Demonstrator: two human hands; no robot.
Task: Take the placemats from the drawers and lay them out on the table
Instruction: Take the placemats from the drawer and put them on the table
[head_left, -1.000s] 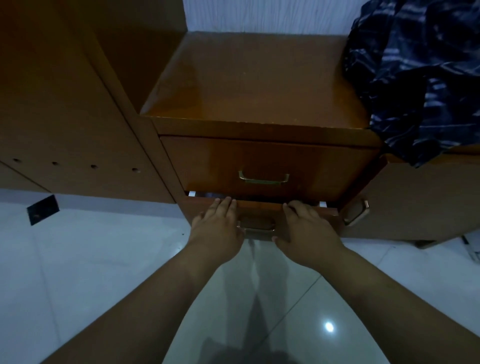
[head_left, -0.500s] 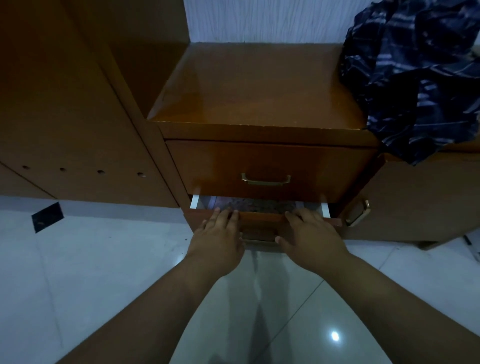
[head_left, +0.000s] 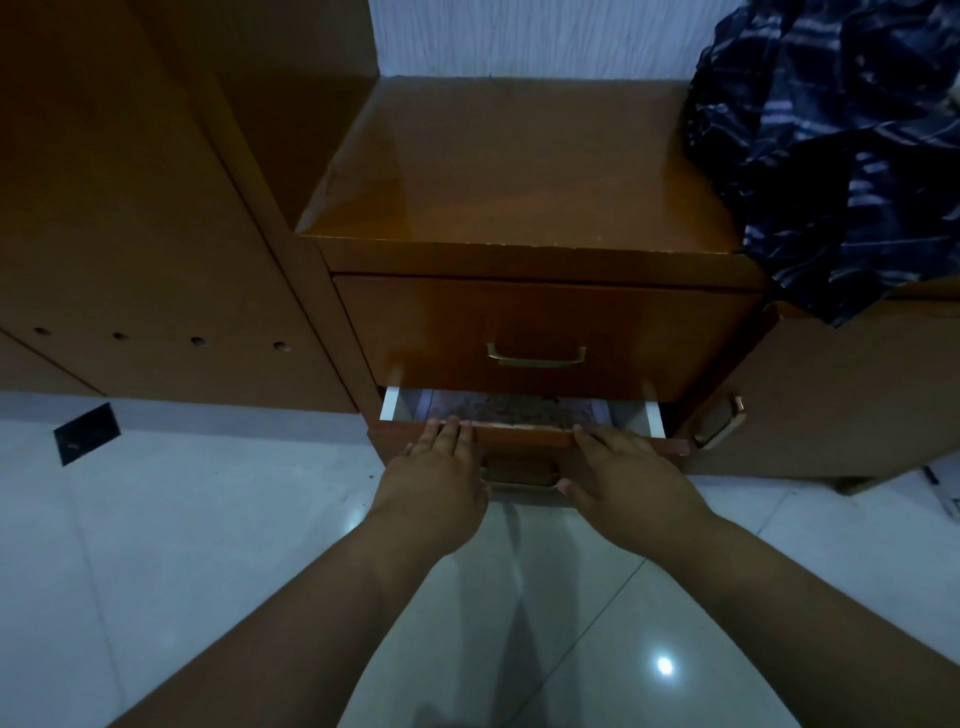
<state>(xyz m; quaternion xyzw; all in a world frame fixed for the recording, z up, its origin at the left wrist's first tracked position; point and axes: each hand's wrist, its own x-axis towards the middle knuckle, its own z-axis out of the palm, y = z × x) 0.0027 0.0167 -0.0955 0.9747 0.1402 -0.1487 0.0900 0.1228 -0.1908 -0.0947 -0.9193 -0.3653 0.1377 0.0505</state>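
Observation:
The lower drawer (head_left: 524, 440) of a brown wooden cabinet stands pulled out a short way. In the gap lies a flat, mottled, dark-patterned mat (head_left: 519, 408), mostly hidden under the shut upper drawer (head_left: 540, 332). My left hand (head_left: 436, 480) grips the top edge of the lower drawer's front on its left side, fingertips hooked over the rim. On the right side my right hand (head_left: 631, 480) grips the same edge. The drawer's brass handle (head_left: 519, 480) sits between my thumbs.
A dark blue patterned cloth (head_left: 841, 156) hangs over the cabinet top (head_left: 519, 156) at the right. Beside the drawers, a cabinet door with a brass handle (head_left: 719, 426) stands on the right. A tall wooden panel (head_left: 130, 234) is on the left. Glossy white floor tiles (head_left: 208, 545) lie below.
The lower drawer has slid out toward me with both hands on its front edge. The gap has widened, and the patterned mat inside has come into sight.

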